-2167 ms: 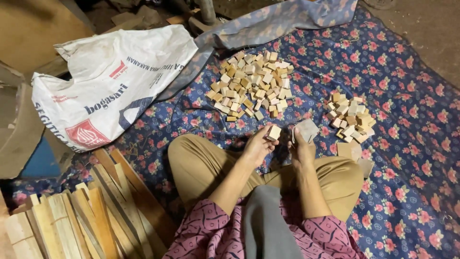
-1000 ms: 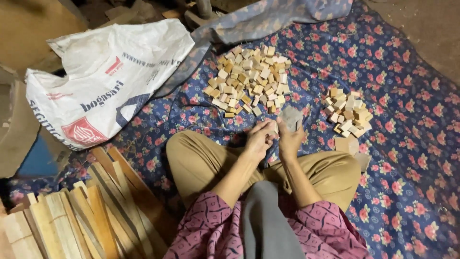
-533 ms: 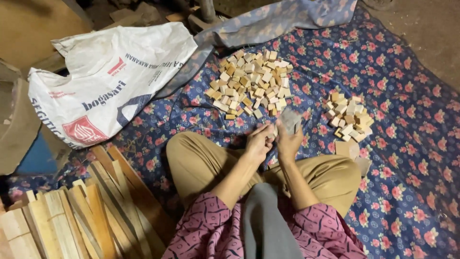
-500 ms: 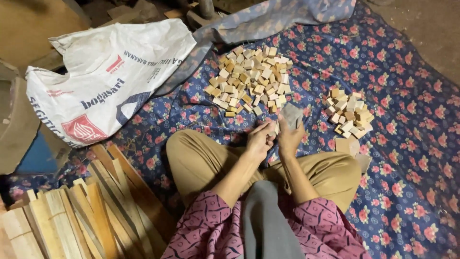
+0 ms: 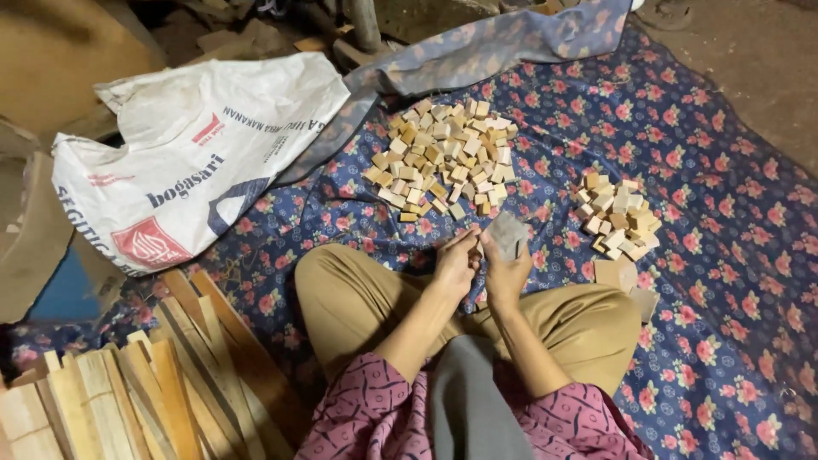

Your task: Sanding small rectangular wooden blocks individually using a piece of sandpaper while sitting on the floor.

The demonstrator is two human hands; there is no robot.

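I sit cross-legged on a blue floral cloth (image 5: 733, 221). My hands meet just above my knees. My right hand (image 5: 504, 277) grips a grey piece of sandpaper (image 5: 509, 232), folded upward. My left hand (image 5: 456, 266) is pinched shut against it, fingertips touching the sandpaper; the small wooden block it holds is almost fully hidden between the two hands. A large heap of small pale wooden blocks (image 5: 443, 158) lies just beyond my hands. A smaller heap of blocks (image 5: 618, 220) sits to the right.
A white printed sack (image 5: 196, 162) lies at the left on the cloth. Long wooden slats (image 5: 128, 383) are stacked at the lower left. Two flat wood pieces (image 5: 615, 274) rest by my right knee. Cardboard (image 5: 25, 238) and bare ground border the cloth.
My hands have drawn together. The small block that showed in my left hand is now covered by the sandpaper and fingers. The heaps have not changed.
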